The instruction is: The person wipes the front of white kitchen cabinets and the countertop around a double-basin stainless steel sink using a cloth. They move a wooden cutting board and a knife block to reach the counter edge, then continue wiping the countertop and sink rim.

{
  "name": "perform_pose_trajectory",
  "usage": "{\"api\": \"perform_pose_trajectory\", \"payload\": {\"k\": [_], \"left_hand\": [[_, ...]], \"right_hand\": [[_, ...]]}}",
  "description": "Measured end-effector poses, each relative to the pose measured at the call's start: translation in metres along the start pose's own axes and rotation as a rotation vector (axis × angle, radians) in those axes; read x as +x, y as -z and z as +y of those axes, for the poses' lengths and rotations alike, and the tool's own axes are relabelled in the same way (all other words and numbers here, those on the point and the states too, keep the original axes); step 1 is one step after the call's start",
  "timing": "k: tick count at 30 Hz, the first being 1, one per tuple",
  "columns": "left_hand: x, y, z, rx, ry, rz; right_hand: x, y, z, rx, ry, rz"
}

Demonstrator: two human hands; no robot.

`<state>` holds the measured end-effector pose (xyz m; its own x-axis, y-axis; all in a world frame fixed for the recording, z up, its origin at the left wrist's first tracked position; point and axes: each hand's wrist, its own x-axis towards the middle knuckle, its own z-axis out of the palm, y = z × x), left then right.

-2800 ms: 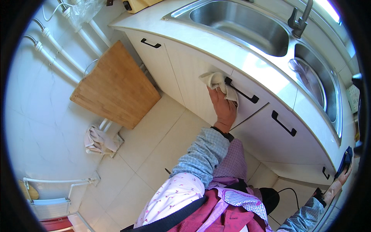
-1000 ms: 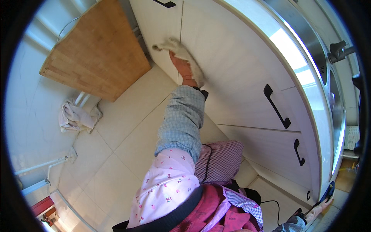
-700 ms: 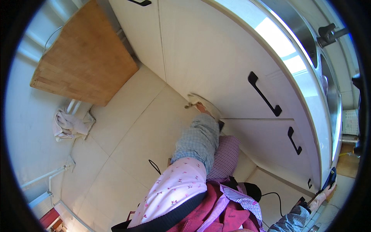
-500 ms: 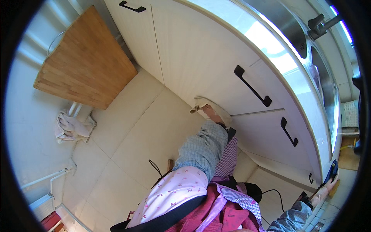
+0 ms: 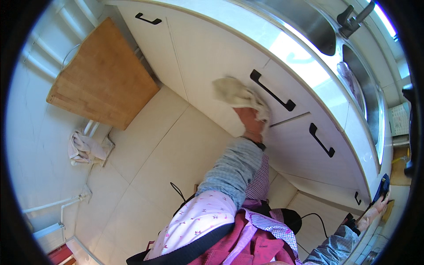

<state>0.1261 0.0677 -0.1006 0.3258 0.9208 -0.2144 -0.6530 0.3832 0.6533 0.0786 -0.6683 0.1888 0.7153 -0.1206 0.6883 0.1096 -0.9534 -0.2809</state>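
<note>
My left hand (image 5: pixel 251 120) is stretched forward and presses a pale beige cloth (image 5: pixel 234 92) flat against the white cabinet front (image 5: pixel 212 57). The cloth and fingers are blurred, and the cloth hides most of the fingertips. Just right of the cloth is a long black door handle (image 5: pixel 273 90). At the far right, my right hand (image 5: pixel 376 210) rests on the counter's edge with its fingers extended, beside a small dark blue item (image 5: pixel 383 187) whose kind I cannot make out.
A wooden board (image 5: pixel 104 77) leans at the left against a white radiator. Below it, a pale rag (image 5: pixel 86 148) hangs on a pipe. A steel sink (image 5: pixel 304 22) with a grey tap (image 5: pixel 353 22) is set in the counter. Beige tiles (image 5: pixel 159 145) cover the floor.
My left hand has moved the cloth up the cabinet front, from near its bottom edge to beside the long handle. My right hand stays on the counter. The view has shifted slightly.
</note>
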Motion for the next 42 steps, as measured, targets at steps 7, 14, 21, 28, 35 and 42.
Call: {"api": "perform_pose_trajectory", "payload": {"k": [7,14,21,28,35,42], "left_hand": [[0.083,0.047,0.022,0.320,-0.037,-0.015],[0.074,-0.069,0.108,0.408,-0.714,-0.309],[0.047,-0.031,0.119,0.312,-0.266,-0.223],[0.038,-0.020,0.144,1.285,-0.583,-0.457],[0.039,-0.049,0.167,1.060,-0.750,-0.463],[0.056,-0.045,0.161,1.186,-0.818,-0.426]], "right_hand": [[-0.001,-0.009,-0.003,0.042,0.003,0.014],[0.000,-0.025,-0.009,0.102,0.027,0.016],[-0.012,-0.049,-0.057,0.316,0.007,0.097],[-0.029,-0.050,-0.138,0.172,-0.005,0.181],[-0.031,-0.054,-0.166,0.041,-0.012,0.216],[-0.029,-0.055,-0.159,0.087,-0.073,0.157]]}}
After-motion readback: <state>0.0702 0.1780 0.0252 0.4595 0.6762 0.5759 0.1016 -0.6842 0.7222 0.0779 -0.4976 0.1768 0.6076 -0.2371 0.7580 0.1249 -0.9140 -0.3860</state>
